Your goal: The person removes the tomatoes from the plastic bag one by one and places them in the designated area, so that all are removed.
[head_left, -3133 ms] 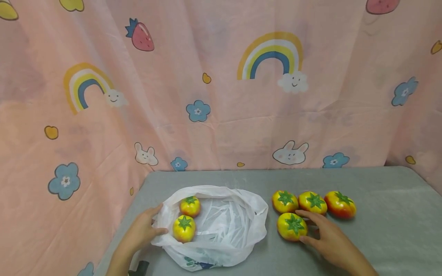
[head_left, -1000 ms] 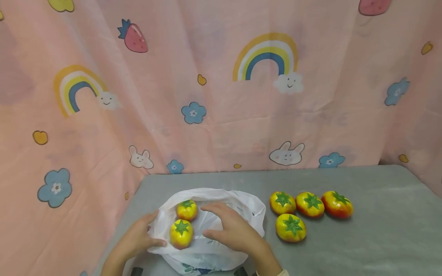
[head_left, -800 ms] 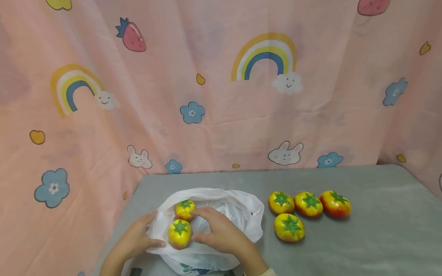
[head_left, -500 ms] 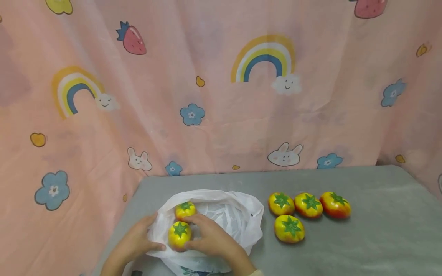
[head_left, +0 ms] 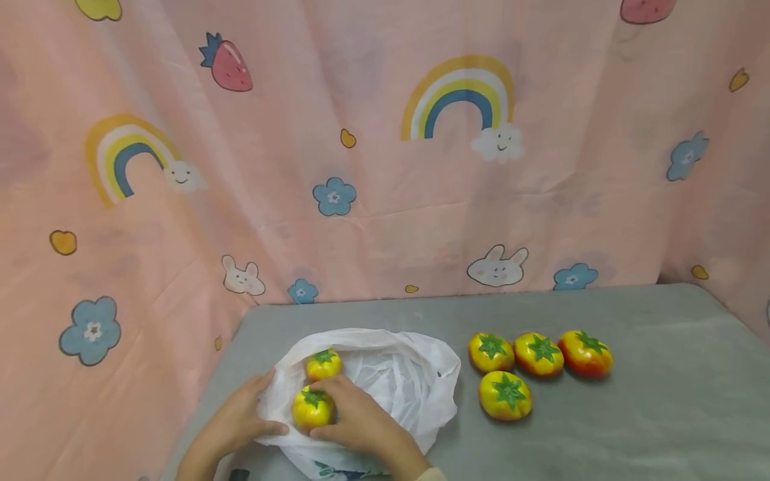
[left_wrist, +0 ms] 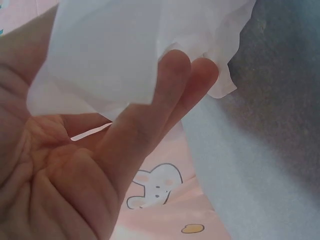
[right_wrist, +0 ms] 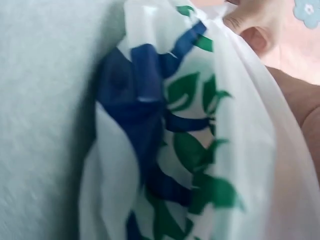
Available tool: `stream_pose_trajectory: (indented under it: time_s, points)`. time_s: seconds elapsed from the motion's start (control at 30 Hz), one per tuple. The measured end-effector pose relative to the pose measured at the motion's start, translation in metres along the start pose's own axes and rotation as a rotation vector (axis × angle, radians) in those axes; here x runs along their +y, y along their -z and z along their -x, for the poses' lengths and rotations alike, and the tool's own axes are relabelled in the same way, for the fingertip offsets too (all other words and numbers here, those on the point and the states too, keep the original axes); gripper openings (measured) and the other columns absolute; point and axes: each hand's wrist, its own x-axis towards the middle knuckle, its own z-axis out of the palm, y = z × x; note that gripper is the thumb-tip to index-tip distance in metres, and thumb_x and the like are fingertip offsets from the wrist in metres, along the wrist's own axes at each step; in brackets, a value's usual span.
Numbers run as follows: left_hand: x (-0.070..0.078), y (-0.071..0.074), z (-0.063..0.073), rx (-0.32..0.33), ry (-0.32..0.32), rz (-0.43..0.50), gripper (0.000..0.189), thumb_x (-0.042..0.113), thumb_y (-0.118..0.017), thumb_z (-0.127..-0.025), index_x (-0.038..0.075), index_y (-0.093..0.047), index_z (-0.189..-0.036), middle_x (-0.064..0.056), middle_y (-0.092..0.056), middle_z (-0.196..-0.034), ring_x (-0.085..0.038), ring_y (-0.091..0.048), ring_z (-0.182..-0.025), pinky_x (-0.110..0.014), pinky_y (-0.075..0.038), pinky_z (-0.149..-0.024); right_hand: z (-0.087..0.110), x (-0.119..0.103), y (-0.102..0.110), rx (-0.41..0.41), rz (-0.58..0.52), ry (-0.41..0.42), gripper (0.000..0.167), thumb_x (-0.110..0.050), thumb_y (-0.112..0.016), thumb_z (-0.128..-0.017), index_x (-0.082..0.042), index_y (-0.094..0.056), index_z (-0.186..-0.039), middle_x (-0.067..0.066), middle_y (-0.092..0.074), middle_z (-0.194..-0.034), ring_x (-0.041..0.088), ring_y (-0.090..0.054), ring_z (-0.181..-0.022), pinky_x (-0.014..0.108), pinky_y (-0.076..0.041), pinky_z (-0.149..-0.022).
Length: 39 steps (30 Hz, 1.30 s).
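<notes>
A white plastic bag [head_left: 415, 347] lies with its mouth spread wide on the grey table. Two yellow-and-red toy tomatoes with green star-shaped tops sit at its left side: the far tomato [head_left: 323, 365] and the near tomato [head_left: 308, 413]. My right hand [head_left: 361, 417] reaches into the bag, thumb and fingers round the near tomato. My left hand [head_left: 237, 417] holds the bag's left rim, the thumb inside; in the left wrist view, white plastic [left_wrist: 105, 55] covers part of that hand. Printed bag wall [right_wrist: 190, 145] hides the right hand's grip in the right wrist view.
Right of the bag stand more toy tomatoes: three in a back row, left [head_left: 490, 352], middle [head_left: 538, 355] and right [head_left: 585, 354], and a front tomato [head_left: 505, 395]. A pink patterned curtain [head_left: 385, 234] hangs behind the grey table [head_left: 662, 401].
My right hand has moved left from the front tomato outside the bag into the bag, and now grips the near tomato there. My left hand stays at the rim.
</notes>
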Motion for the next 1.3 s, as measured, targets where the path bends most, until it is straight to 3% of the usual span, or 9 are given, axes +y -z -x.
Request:
stream_pose_trajectory:
  time_s: [0.2, 0.53, 0.8, 1.03, 1.2, 1.3]
  points:
    - [0.005, -0.002, -0.003, -0.016, 0.019, -0.011, 0.113, 0.037, -0.093, -0.060, -0.004, -0.037, -0.150, -0.029, -0.049, -0.145, -0.043, -0.053, -0.127, -0.061, -0.045, -0.105, -0.001, -0.001, -0.004, 0.002, -0.029, -0.065, 0.057, -0.039, -0.084, -0.077, -0.035, -0.056, -0.126, -0.001, -0.053, -0.140, 0.018, -0.059, -0.107, 0.053, -0.052, -0.101]
    - [0.006, -0.003, -0.001, 0.000, -0.003, -0.021, 0.114, 0.035, -0.093, -0.060, -0.006, -0.036, -0.150, -0.031, -0.047, -0.146, -0.046, -0.050, -0.130, -0.062, -0.042, -0.107, 0.008, 0.002, 0.008, 0.028, -0.011, -0.108, 0.065, -0.033, -0.085, -0.076, -0.032, -0.053, -0.133, -0.003, -0.057, -0.138, 0.018, -0.059, -0.111, 0.050, -0.051, -0.103]
    - [0.003, 0.000, 0.001, -0.015, 0.009, -0.028, 0.116, 0.036, -0.093, -0.061, -0.006, -0.033, -0.151, -0.033, -0.044, -0.147, -0.049, -0.046, -0.132, -0.064, -0.039, -0.109, 0.021, 0.016, 0.024, 0.097, 0.029, -0.072, 0.068, -0.028, -0.084, -0.077, -0.024, -0.052, -0.137, -0.002, -0.057, -0.135, 0.016, -0.058, -0.111, 0.046, -0.051, -0.102]
    - [0.004, 0.001, -0.001, -0.022, -0.008, -0.029, 0.117, 0.037, -0.092, -0.061, -0.006, -0.032, -0.151, -0.033, -0.044, -0.147, -0.049, -0.047, -0.131, -0.064, -0.040, -0.108, 0.027, 0.027, 0.033, 0.137, 0.079, -0.001, 0.072, -0.021, -0.080, -0.077, -0.016, -0.048, -0.142, 0.002, -0.055, -0.142, 0.022, -0.056, -0.123, 0.046, -0.047, -0.108]
    - [0.004, 0.002, 0.000, -0.020, -0.018, -0.037, 0.116, 0.035, -0.092, -0.062, -0.005, -0.031, -0.152, -0.034, -0.044, -0.146, -0.049, -0.047, -0.131, -0.064, -0.039, -0.108, 0.026, 0.031, 0.032, 0.124, 0.015, -0.063, 0.082, -0.031, -0.084, -0.076, -0.017, -0.044, -0.146, 0.005, -0.049, -0.148, 0.027, -0.052, -0.131, 0.052, -0.042, -0.113]
    - [0.004, 0.002, 0.000, -0.023, -0.021, -0.040, 0.116, 0.035, -0.092, -0.062, -0.005, -0.032, -0.152, -0.034, -0.044, -0.146, -0.049, -0.047, -0.131, -0.064, -0.039, -0.108, 0.026, 0.031, 0.032, 0.126, 0.008, -0.115, 0.084, -0.040, -0.085, -0.075, -0.017, -0.046, -0.145, 0.007, -0.051, -0.146, 0.029, -0.052, -0.128, 0.054, -0.041, -0.112]
